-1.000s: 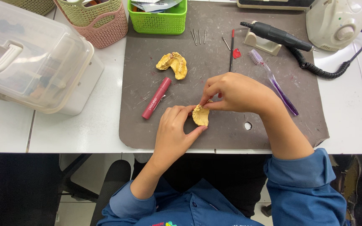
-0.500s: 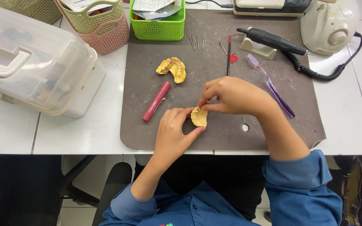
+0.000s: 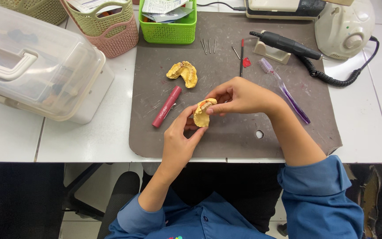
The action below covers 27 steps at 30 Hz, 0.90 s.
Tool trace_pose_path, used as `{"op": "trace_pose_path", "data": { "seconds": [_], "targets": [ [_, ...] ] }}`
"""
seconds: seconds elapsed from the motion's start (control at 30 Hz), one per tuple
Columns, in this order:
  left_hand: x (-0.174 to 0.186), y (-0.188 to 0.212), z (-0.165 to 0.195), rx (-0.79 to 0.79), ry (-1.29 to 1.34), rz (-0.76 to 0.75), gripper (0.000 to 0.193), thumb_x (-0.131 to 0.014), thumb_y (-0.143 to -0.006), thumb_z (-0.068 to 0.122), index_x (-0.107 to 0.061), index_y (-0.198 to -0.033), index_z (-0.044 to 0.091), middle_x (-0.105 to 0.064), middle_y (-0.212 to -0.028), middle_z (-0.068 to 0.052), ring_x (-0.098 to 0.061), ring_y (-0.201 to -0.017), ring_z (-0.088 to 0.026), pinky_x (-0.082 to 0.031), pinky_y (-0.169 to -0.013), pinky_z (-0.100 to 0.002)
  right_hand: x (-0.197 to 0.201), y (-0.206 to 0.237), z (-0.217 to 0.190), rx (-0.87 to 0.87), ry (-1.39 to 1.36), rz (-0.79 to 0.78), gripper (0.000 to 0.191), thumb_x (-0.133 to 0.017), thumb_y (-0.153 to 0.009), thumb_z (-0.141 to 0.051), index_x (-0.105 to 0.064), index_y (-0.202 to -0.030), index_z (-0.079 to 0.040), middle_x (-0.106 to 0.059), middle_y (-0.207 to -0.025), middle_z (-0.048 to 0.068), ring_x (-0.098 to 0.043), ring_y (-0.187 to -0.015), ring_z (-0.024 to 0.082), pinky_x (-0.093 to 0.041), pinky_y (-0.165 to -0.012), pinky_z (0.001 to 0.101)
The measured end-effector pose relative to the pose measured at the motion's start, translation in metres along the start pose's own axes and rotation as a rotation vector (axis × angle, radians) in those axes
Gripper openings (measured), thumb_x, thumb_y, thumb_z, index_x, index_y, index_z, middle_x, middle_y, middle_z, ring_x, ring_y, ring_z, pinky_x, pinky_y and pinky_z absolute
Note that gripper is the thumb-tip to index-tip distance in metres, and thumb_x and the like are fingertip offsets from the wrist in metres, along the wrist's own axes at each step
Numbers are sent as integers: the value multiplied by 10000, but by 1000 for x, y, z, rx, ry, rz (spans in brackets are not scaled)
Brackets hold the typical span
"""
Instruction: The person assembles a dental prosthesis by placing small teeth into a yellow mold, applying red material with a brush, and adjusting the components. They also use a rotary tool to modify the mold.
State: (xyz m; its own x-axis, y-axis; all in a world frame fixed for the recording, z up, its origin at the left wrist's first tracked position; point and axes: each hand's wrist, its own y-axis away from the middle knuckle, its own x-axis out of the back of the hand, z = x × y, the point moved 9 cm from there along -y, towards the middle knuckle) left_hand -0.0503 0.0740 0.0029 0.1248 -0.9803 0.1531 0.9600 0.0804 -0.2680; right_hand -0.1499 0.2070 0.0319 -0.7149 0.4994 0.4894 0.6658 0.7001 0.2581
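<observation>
Yellow plaster, shaped as a dental cast point(image 3: 201, 114), sat pinched between both hands above the grey work mat point(image 3: 226, 137). The left hand point(image 3: 180, 141) cupped it from below, thumb and fingers closed on its lower edge. The right hand point(image 3: 239, 96) gripped its top edge with curled fingertips. A second yellow dental cast point(image 3: 183, 72) lay on the mat just beyond, well apart from the hands. A red marker pen point(image 3: 167, 106) lay slantwise near the left hand. A purple toothbrush point(image 3: 284, 88) rested to the right, beside a black handpiece point(image 3: 286, 44) on its stand. A green basket point(image 3: 169, 24) stood at the mat's far edge, and a clear plastic storage box point(image 3: 36, 66) stood on the white table to the left.
</observation>
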Motion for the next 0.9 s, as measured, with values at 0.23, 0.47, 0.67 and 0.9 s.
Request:
{"op": "trace_pose_path", "data": {
  "seconds": [0.23,0.47,0.67,0.9],
  "targets": [
    [19,2,12,-134,106,97,701,-850,-797,84,-511,-1407,21,-662,-1281,-123,-693,-1067,-203,-554,-952,-318,3,6,-39,379,74,137,358,-844,-835,-176,-764,-1152,-31,-794,-1014,75,-771,-925,138,-640,-846,280],
    [35,11,30,-347,-77,225,467,-833,-889,49,-649,-1317,15,-660,-1316,-137,-685,-1200,-262,-557,-1042,-350,-11,22,-75,662,338,262,384,-878,-783,-122,-761,-1137,-31,-775,-1016,104,-781,-899,223,-635,-816,303],
    [33,14,32,-372,-144,231,411,-761,-940,35,-631,-1329,-2,-653,-1354,-161,-671,-1239,-300,-549,-1061,-380,-11,25,-82,709,340,263,397,-878,-779,-92,-743,-1146,-19,-765,-1048,118,-777,-937,233,-634,-838,310],
    [26,17,37,-422,-315,253,331,-658,-1025,59,-586,-1334,-35,-662,-1310,-176,-672,-1197,-334,-550,-1023,-405,-14,23,-79,668,332,229,397,-874,-777,-102,-748,-1145,-22,-770,-1035,114,-782,-911,229,-635,-817,310]
  ]
}}
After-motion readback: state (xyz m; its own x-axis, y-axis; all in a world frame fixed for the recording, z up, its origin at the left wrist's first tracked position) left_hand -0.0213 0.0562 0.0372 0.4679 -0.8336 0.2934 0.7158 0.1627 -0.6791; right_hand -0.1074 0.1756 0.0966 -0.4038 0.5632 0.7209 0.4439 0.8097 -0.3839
